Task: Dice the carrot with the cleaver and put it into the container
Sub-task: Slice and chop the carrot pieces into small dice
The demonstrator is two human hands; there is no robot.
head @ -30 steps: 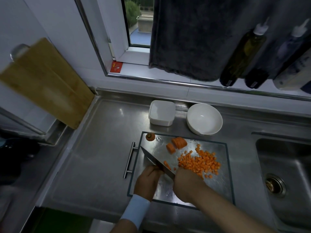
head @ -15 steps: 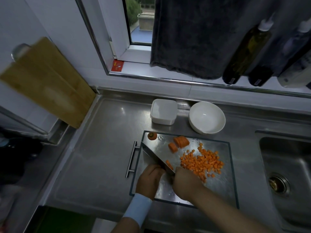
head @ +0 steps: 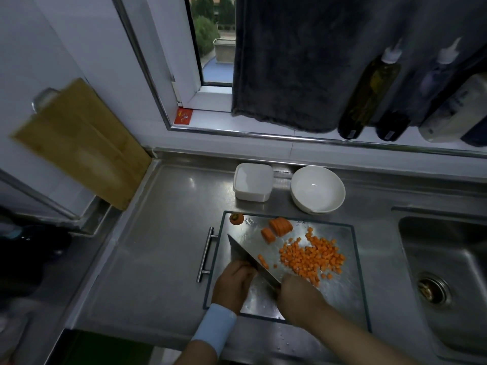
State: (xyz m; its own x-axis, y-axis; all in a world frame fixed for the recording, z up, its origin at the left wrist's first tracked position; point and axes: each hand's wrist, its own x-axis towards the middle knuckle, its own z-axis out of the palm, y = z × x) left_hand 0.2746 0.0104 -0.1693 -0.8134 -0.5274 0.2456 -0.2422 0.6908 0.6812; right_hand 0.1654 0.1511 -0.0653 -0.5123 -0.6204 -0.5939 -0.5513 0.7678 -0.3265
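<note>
Wrapping the handle of the cleaver (head: 243, 252), the fingers (head: 288, 283) of the right hand (head: 300, 295) are clenched on it close to the blade, a hold judged to give control over short chopping strokes. The blade is laid slantwise across the near left part of the steel cutting board (head: 342, 296), its tip pointed away. On the blade's left side the left hand (head: 233, 281) is set with its fingers tucked under and the knuckles close to the steel. This is presumably done to guide the cut and keep the tips clear. Whether a carrot piece is pinned beneath them cannot be told, as that spot is hidden by hand and blade. A thin carrot strip (head: 263, 261) is seen just beside the blade on its right.

Further right, a pile of diced carrot (head: 312, 259) is gathered mid-board, pushed aside, it seems, to keep the cutting spot free. Toward the far edge, two sliced carrot chunks (head: 280, 226) lie undiced. The carrot top (head: 236, 218) is set apart in the far left corner, probably as waste. Beyond the board, the square white container (head: 251, 197) and a white bowl (head: 317, 189) are stood side by side on the tabletop (head: 163, 246), near enough for transfer. Nothing orange is visible in either. The dicing is therefore judged well advanced, while the loading has not begun.
</note>
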